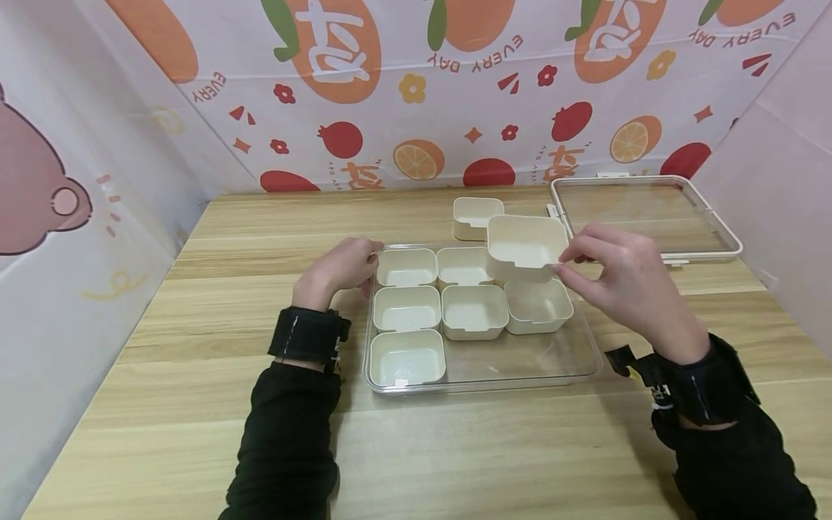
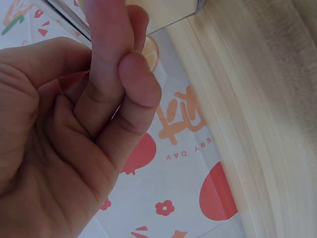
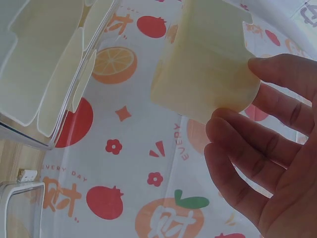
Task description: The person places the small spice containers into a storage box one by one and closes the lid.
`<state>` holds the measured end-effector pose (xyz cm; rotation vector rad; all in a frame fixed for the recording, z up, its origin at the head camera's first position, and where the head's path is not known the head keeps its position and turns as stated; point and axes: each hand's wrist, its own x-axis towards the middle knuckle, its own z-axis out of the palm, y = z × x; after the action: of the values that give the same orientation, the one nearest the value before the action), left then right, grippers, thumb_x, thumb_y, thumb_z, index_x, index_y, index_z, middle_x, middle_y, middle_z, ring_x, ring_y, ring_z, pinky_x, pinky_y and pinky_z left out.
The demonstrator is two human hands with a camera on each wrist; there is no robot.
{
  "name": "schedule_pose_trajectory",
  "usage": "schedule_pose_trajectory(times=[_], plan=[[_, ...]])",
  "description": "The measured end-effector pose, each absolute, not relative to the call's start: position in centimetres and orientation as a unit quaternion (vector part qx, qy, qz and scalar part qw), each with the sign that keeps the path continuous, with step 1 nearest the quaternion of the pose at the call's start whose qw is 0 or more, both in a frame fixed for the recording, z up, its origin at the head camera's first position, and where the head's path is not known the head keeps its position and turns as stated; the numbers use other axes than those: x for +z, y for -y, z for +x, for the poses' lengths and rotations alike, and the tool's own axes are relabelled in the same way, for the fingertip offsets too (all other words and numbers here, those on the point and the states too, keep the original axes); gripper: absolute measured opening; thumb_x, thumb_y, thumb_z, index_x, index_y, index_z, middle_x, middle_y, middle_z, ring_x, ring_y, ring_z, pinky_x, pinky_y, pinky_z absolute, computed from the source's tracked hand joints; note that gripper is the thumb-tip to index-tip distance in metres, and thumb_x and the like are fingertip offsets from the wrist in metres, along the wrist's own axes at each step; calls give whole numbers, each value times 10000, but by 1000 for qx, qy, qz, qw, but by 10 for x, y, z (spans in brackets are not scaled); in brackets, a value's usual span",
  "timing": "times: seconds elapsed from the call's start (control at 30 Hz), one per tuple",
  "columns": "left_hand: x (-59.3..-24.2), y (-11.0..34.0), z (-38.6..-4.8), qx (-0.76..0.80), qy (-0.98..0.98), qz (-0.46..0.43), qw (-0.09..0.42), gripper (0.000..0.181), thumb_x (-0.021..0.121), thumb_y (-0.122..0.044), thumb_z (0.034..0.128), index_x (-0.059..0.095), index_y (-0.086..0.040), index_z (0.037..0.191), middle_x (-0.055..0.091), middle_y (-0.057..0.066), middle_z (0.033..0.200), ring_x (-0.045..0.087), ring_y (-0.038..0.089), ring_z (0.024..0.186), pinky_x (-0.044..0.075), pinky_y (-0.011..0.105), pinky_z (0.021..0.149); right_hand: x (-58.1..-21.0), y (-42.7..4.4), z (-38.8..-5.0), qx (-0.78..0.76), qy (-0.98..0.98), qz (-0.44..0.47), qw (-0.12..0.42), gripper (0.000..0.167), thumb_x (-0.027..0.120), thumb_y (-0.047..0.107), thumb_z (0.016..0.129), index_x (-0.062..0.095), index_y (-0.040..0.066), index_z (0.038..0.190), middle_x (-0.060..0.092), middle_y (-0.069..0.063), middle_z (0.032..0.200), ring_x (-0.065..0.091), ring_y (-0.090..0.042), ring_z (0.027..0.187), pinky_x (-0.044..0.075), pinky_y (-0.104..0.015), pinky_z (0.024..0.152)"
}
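Observation:
My right hand (image 1: pixel 620 278) pinches the right end of a small cream box (image 1: pixel 526 245) between thumb and fingers. The box is held above the back right part of a clear tray (image 1: pixel 513 359); the right wrist view shows its outer side, with the hand (image 3: pixel 267 144) at one end. Several matching open boxes (image 1: pixel 474 313) stand in rows inside the tray. At the tray's back left edge, my left hand (image 1: pixel 341 271) grips the rim with curled fingers. In the left wrist view the left hand (image 2: pixel 94 109) partly covers the tray's corner.
Behind the tray stands another cream box (image 1: pixel 477 217) on the wooden table (image 1: pixel 455 455). A clear lid with a white frame (image 1: pixel 705 253) lies at the back right. A fruit-printed cloth (image 1: pixel 390 72) hangs along the far table edge.

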<state>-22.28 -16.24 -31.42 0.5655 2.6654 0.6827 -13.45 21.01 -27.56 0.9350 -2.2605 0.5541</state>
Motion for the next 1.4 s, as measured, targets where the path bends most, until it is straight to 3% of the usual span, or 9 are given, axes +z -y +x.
schedule_pose_trajectory(times=[0.53, 0.77, 1.0, 1.1, 1.4], plan=[[-314, 163, -223, 240, -935, 201, 168, 483, 333, 28, 1005, 415, 125, 1471, 640, 62, 585, 686, 293, 640, 416, 320, 676, -278, -202, -116, 204, 847, 421, 252, 124, 818, 87, 724, 714, 112, 787, 644, 45, 773, 449, -26, 535, 355, -181, 473], [-313, 163, -224, 241, -935, 200, 170, 482, 332, 23, 1008, 417, 122, 1472, 643, 65, 594, 687, 293, 642, 414, 319, 677, -282, -197, -109, 209, 842, 440, 232, 139, 821, 92, 725, 702, 145, 773, 627, 69, 777, 465, -10, 564, 386, -161, 490], [-314, 162, -223, 243, -934, 197, 172, 483, 331, 19, 1013, 407, 122, 1478, 643, 69, 597, 691, 295, 648, 447, 361, 747, -287, -193, -104, 221, 837, 455, 209, 99, 779, 147, 809, 691, 144, 766, 636, 62, 770, 487, 14, 566, 404, -144, 491], [-314, 162, -223, 241, -935, 197, 172, 489, 329, 19, 1015, 384, 126, 1489, 642, 69, 593, 690, 290, 648, 455, 377, 793, -289, -191, -103, 218, 835, 461, 205, 100, 778, 154, 805, 686, 147, 764, 623, 69, 763, 474, 14, 565, 391, -144, 490], [-314, 163, -223, 243, -934, 200, 169, 478, 337, 20, 1019, 409, 114, 1482, 644, 75, 613, 692, 281, 646, 457, 370, 758, -294, -187, -100, 208, 835, 471, 194, 128, 809, 121, 748, 689, 163, 754, 606, 95, 754, 421, 34, 555, 358, -144, 482]])
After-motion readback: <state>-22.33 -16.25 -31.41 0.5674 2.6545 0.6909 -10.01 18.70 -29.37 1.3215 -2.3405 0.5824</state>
